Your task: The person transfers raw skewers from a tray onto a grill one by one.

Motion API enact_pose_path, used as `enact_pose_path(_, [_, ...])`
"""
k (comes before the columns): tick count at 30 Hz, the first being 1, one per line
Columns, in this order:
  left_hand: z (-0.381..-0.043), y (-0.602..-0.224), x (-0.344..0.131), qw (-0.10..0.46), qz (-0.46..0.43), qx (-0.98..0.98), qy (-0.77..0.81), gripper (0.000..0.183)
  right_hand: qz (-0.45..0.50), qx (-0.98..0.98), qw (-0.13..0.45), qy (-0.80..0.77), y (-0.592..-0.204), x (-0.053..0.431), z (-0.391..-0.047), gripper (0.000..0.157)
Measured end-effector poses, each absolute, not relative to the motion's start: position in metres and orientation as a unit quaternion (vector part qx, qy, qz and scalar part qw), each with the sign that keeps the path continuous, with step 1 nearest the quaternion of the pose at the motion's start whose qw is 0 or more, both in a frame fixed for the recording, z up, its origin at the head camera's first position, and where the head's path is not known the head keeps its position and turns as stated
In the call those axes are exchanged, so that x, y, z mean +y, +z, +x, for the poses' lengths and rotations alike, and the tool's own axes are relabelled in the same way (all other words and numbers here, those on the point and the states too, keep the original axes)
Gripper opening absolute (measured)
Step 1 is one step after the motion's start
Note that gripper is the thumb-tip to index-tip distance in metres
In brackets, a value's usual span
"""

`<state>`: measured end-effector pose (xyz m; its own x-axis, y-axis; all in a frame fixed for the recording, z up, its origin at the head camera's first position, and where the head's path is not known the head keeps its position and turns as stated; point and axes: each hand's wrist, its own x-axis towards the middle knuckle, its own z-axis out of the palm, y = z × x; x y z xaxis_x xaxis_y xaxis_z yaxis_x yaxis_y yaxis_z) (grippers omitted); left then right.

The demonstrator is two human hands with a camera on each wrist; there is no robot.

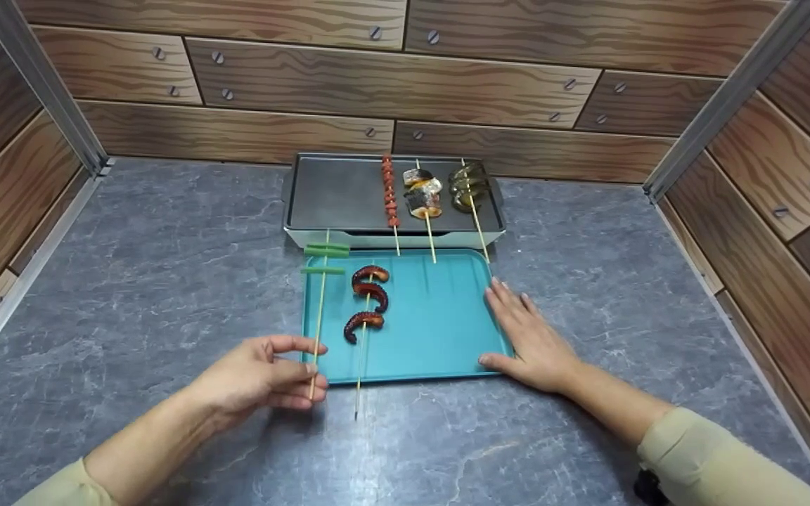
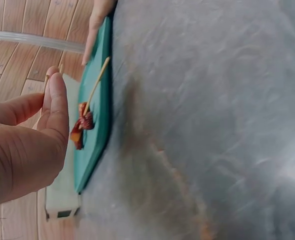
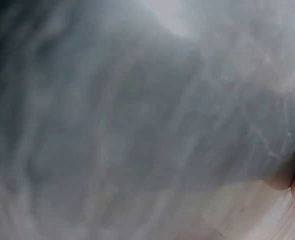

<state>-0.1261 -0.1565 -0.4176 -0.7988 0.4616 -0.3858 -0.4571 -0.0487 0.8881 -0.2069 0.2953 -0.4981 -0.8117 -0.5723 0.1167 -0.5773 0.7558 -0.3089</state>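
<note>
In the head view, my left hand [image 1: 257, 376] pinches the lower end of a bamboo skewer threaded with green vegetable sticks [image 1: 326, 251]. This skewer hangs over the left edge of a turquoise tray [image 1: 440, 316], its tip overlapping the grill's front. Beside it on the tray lies a skewer of dark red octopus tentacles [image 1: 371, 295], its handle jutting past the near rim. My right hand [image 1: 535, 344] rests with straight fingers on the tray's right edge. From the left wrist, my left hand [image 2: 32, 132] shows thumb and fingers together, the green pieces hidden.
Behind the tray stands a flat-topped grill [image 1: 338, 193]. On its right half lie a skewer of small red pieces [image 1: 389, 193], a fish skewer [image 1: 424, 195] and a dark green skewer [image 1: 466, 188]. Wood-patterned walls [image 1: 377, 81] enclose the grey marbled table [image 1: 187, 267].
</note>
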Motion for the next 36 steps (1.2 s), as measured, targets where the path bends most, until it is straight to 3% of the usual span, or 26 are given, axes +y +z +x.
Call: enact_pose_path(36, [-0.224,-0.388,-0.144,0.241,-0.022,0.664,0.708,0.038,0.310,-0.938,0.010,0.157,-0.498,0.295,-0.207,0.108])
